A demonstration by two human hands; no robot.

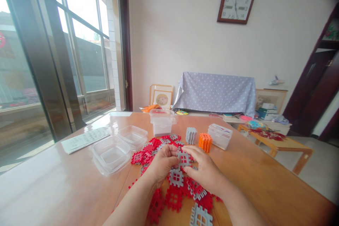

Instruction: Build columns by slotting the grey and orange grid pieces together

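Observation:
A grey interlocking plastic tile [184, 160] with a window-like cross in its middle is between my two hands, above the pile. My left hand [163, 164] is closed, its thumb and curled fingers at the tile's left edge. At the right side, my right hand [203, 167] spans the tile, fingers on the top edge and thumb near the bottom corner. Below lies another grey tile [176, 177], with a red tile [174, 198] closer to me. Red and grey tiles spread in a loose heap under and behind both hands.
Behind the heap stand a grey tile stack [191, 135], an orange tile stack [205, 142] and a lidded clear box [220, 136]. A taller clear container [162, 127] is at the back. Left are an open clear tub [111, 153], a clear lid [132, 136] and a written sheet [85, 140].

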